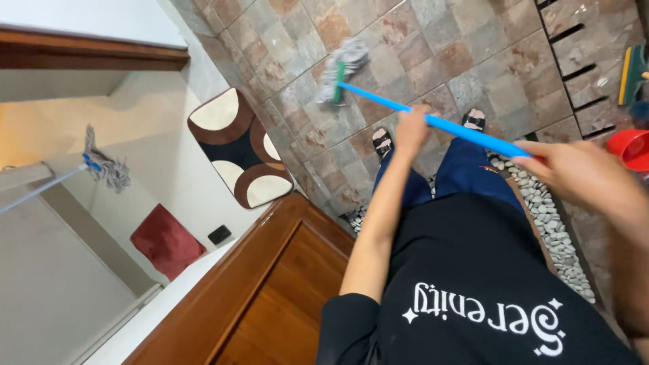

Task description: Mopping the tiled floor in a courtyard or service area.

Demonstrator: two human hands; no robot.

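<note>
Here the mop [433, 122] runs slantwise across my view, its blue handle [466, 133] rising from the grey stringy head [343, 67], which rests on the brown stone tiles [473, 61] in front of my sandalled feet [382, 142]. My left hand [411, 128] is wrapped around the handle partway down, fingers closed over the pole. My right hand [574, 172] grips the upper end of the same handle, clenched around it near my waist. Below my arms are my blue trousers [466, 172] and black shirt [473, 284]. A strip of pale pebbles [551, 223] lies just beside my feet. To the left, a brown mat with cream circles [238, 147] lies by the doorway, next to a wooden door [270, 297]. A second mop [101, 165] and a red mat [165, 240] show on the pale floor at far left. A red bucket [629, 147] sits at the right edge.
</note>
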